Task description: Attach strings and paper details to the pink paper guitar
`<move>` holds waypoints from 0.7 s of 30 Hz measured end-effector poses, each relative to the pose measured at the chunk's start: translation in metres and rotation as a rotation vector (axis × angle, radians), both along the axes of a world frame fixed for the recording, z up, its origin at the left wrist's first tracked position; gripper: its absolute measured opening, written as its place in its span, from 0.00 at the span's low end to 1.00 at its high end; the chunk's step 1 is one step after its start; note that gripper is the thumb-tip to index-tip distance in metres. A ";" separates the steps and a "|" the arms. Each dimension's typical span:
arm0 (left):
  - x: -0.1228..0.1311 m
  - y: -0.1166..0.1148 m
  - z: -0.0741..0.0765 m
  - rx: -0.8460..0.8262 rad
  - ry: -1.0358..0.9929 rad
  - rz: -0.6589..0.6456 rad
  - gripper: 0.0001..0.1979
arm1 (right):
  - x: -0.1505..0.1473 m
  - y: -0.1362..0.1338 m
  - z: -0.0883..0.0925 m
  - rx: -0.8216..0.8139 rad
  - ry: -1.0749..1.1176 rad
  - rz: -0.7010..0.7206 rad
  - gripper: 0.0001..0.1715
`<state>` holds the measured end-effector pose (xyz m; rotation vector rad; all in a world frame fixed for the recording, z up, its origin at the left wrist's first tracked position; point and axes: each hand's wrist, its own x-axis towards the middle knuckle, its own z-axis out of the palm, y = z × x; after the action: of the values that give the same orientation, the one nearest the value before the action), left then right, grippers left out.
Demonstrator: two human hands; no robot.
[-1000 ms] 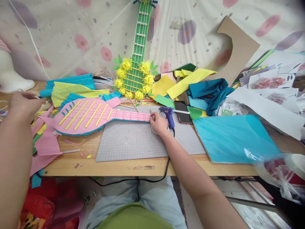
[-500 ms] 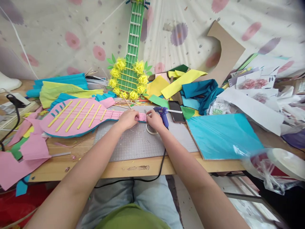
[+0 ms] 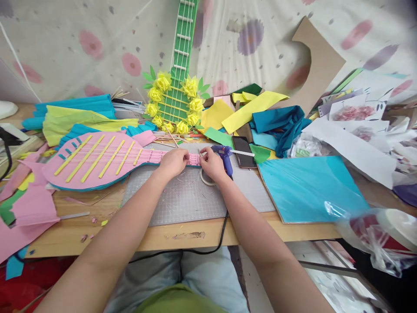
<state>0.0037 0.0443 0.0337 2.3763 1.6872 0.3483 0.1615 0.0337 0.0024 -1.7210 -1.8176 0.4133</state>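
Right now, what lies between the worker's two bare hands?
In the head view, the pink, blue-edged instrument neck shows between the left hand and right hand.

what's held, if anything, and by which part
The left hand and right hand are at the neck end of the pink, blue-edged, guitar-shaped craft piece; whether they grip it or something thin cannot be told.

Glue gun (image 3: pixel 226 159) between guitar (image 3: pixel 93 161) at left and phone (image 3: pixel 245 160) at right.
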 end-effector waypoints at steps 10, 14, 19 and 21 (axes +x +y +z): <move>0.005 -0.013 -0.008 0.047 -0.053 0.089 0.07 | -0.005 -0.009 0.006 0.005 0.059 0.101 0.15; 0.005 -0.016 -0.009 0.063 -0.035 0.095 0.07 | -0.005 -0.011 0.011 0.128 0.004 0.256 0.15; 0.007 -0.021 -0.015 0.124 -0.023 0.071 0.04 | -0.005 -0.013 0.012 0.139 -0.004 0.403 0.21; 0.010 -0.023 -0.017 0.143 -0.012 0.076 0.04 | -0.004 -0.013 0.012 0.125 0.019 0.434 0.22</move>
<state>0.0135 0.0212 0.0170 2.4066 1.8073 0.5114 0.1575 0.0204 0.0142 -1.2298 -2.1539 0.4760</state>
